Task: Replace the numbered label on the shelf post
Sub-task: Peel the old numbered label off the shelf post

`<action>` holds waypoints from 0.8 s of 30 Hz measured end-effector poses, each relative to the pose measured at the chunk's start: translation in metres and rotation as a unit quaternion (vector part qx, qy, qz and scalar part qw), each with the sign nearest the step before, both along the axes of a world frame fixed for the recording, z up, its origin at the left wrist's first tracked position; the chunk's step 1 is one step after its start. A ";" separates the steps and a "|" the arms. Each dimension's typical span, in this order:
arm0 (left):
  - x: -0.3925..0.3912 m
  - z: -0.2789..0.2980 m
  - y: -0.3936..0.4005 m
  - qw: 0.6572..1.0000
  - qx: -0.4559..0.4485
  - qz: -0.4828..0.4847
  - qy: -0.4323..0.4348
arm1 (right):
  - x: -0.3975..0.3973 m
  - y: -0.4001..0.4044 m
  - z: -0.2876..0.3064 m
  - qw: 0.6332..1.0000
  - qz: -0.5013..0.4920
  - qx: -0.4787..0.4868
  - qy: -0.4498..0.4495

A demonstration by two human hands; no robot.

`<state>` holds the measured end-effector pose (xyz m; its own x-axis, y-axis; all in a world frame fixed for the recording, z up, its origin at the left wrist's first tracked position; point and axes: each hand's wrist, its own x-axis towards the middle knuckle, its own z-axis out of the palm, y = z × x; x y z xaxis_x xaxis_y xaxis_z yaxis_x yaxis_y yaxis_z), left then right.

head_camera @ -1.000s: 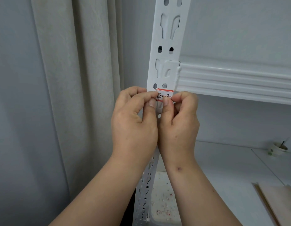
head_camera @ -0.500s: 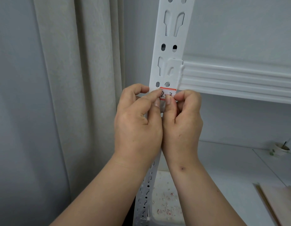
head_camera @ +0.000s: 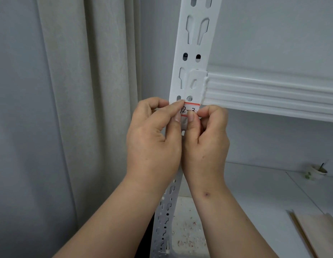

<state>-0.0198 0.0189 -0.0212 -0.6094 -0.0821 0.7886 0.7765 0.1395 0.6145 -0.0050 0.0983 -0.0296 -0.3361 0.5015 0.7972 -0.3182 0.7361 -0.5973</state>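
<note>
Left hand: my left hand (head_camera: 152, 144) is raised, fingers curled, thumb pressing the label (head_camera: 189, 109) against the post (head_camera: 195, 53).
Right hand: my right hand (head_camera: 208, 144) is alongside, thumb on the label's lower edge.

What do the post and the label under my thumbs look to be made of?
Shelf post: likely sheet metal with glossy white paint, judging by its punched keyhole slots and thin edges. Label: probably a matte paper sticker, white with a red border and handwritten digits; left hand and right hand press it.
</note>
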 end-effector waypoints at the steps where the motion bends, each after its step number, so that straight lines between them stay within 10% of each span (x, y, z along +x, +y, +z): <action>1: -0.002 -0.001 0.000 1.000 -0.007 0.013 0.016 | 0.000 0.000 0.000 1.000 0.000 0.001 0.001; 11: -0.009 -0.002 -0.002 0.989 -0.058 0.072 0.115 | -0.003 0.000 -0.002 1.000 0.002 0.001 0.011; 24: 0.002 0.006 -0.003 0.999 -0.036 0.009 -0.008 | 0.000 0.000 0.000 1.000 -0.002 0.003 -0.013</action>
<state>-0.0180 0.0157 -0.0147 -0.6212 -0.0373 0.7827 0.7634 0.1969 0.6152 -0.0049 0.0981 -0.0297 -0.3545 0.4985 0.7911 -0.2996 0.7409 -0.6011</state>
